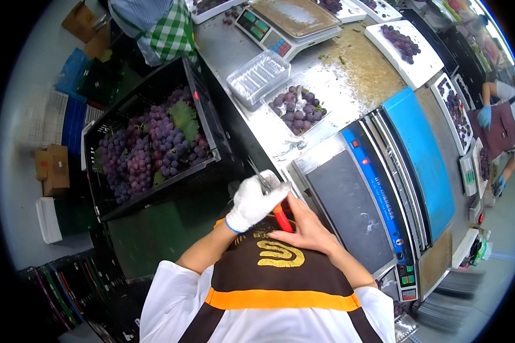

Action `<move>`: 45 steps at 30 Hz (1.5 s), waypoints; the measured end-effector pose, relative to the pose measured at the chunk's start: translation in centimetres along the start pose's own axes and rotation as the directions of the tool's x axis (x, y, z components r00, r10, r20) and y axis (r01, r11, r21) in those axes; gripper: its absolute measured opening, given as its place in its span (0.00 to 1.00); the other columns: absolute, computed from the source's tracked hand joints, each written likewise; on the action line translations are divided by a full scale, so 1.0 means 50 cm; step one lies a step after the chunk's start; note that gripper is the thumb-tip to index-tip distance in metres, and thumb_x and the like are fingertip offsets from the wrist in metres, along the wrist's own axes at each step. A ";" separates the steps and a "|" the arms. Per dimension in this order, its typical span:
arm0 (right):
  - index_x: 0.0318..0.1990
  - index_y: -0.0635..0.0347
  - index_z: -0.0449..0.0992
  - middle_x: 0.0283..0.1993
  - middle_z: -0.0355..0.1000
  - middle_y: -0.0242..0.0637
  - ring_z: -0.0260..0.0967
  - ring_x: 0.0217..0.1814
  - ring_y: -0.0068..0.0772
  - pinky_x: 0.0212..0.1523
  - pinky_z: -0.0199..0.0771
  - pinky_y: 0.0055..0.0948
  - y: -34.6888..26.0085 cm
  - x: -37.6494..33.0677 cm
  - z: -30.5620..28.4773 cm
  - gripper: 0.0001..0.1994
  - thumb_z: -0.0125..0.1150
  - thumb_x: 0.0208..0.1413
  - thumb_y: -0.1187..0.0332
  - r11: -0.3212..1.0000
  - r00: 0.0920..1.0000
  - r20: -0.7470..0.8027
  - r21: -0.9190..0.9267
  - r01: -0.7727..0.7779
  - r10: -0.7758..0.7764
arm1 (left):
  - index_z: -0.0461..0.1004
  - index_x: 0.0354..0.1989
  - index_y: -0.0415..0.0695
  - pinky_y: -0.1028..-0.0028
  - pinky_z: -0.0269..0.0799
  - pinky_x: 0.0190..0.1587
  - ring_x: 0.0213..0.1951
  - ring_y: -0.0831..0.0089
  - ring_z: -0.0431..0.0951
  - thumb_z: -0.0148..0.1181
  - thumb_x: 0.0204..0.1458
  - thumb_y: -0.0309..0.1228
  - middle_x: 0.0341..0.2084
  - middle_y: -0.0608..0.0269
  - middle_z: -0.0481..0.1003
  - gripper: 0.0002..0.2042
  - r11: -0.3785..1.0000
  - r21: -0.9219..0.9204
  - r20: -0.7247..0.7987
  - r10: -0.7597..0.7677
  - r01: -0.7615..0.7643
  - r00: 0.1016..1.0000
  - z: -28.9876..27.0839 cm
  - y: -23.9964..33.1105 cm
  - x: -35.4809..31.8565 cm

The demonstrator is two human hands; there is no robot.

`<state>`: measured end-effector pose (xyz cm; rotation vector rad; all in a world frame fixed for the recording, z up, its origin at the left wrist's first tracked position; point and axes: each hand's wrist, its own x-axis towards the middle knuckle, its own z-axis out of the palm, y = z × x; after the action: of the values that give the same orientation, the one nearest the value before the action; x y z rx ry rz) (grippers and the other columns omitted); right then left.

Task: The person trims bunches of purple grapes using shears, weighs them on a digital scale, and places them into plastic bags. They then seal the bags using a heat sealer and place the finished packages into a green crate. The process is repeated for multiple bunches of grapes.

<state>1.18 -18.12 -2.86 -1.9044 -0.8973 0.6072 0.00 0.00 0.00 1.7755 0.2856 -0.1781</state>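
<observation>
My left hand (250,204), in a white knit glove with a blue cuff edge, is closed around the middle of a pair of snips (282,219). Their narrow metal blades point up and left past the glove, and the red handles stick out toward my bare right hand (310,226). That hand has its thumb and fingers stretched apart beside the handles, with its fingertips against the glove. To the left, a black crate (149,195) holds bunches of purple grapes (149,146) and a green leaf. A clear plastic tray of loose grapes (297,111) sits ahead.
A wrapping machine with a dark plate (349,211) and blue cover (418,160) stands at right. Empty clear trays (258,77) and a weighing scale (289,26) lie farther off. White foam trays (403,54) line the back. Other people work at far left and right.
</observation>
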 end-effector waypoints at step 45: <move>0.57 0.68 0.64 0.41 0.68 0.36 0.66 0.42 0.25 0.48 0.68 0.25 -0.116 0.443 0.236 0.31 0.63 0.40 0.80 0.991 0.988 -0.149 0.122 0.050 -0.032 | 0.63 0.59 0.40 0.61 0.71 0.54 0.62 0.40 0.55 0.48 0.44 0.22 0.61 0.51 0.60 0.28 0.537 0.818 0.078 0.252 -0.207 0.965 -0.516 -0.320 0.081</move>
<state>4.37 7.41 -4.21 -1.7880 -0.7839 0.4807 -1.63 28.79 -10.36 2.7537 -0.0360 -0.0717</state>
